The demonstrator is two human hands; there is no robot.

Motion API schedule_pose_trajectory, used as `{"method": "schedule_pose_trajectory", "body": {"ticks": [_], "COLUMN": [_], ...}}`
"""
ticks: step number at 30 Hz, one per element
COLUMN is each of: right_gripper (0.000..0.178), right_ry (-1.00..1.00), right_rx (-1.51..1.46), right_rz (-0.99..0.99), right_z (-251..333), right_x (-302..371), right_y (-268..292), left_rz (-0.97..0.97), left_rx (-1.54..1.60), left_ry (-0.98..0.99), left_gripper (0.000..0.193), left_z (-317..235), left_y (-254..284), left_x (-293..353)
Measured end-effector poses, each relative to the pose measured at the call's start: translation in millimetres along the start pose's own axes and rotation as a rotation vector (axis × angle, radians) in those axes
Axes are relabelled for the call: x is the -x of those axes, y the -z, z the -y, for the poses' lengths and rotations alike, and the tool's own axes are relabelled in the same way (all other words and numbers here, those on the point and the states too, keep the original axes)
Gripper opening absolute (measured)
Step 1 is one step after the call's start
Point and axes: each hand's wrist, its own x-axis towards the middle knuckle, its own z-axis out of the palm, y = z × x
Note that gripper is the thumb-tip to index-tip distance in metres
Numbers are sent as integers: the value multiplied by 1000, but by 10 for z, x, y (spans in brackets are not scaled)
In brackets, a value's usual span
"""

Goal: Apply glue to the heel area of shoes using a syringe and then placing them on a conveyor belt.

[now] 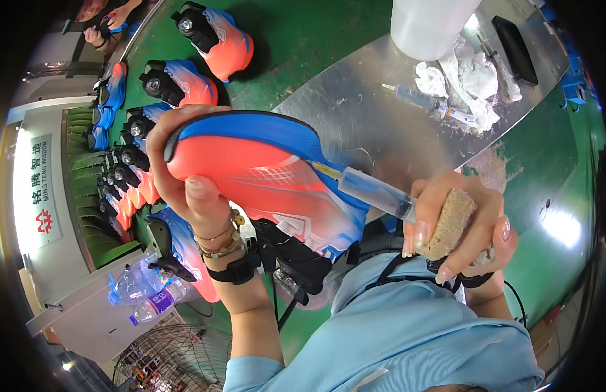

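Rising from the lower edge of the head view, the left forearm stands nearly upright, and the left hand [175, 189] curls around the left end of a coral-and-blue shoe [264, 170], thumb pressed on its coral side. The shoe is held on its side at the centre of the frame. Right of centre, the right hand [483, 212] is bent inward, fingers closed around a syringe [381, 194] and a brown sponge block [452, 222]; the syringe's tip meets the shoe's upper right edge. Behind, a metal sheet [336, 98] covers part of the green table [283, 32], carrying a white container [430, 26], crumpled tissue [473, 72] and a black phone [514, 49]. More shoes [224, 49] fill the upper left; bottles [136, 287] and a wire fan [175, 356] sit lower left.
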Motion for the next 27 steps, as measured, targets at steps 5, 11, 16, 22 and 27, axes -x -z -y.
{"method": "schedule_pose_trajectory", "body": {"ticks": [5,11,16,22,27], "right_gripper": [71,74,72,71,72], "right_ry": [-115,-143,-117,-102,-122], "right_rx": [21,-77,-35,-27,73], "right_rz": [-10,-30,-2,-27,-59], "right_z": [-129,-302,-345,-364,-318], "right_x": [85,254,379,485,487], "right_y": [68,142,211,229,265], "left_rz": [-84,-124,-145,-188,-255], "left_rx": [-100,-95,1,4,-165], "left_ry": [69,93,171,242,247], "left_gripper": [77,62,52,47,44], "left_z": [99,197,270,435,719], "left_y": [83,137,182,232,362], "left_x": [40,70,92,135,239]}}
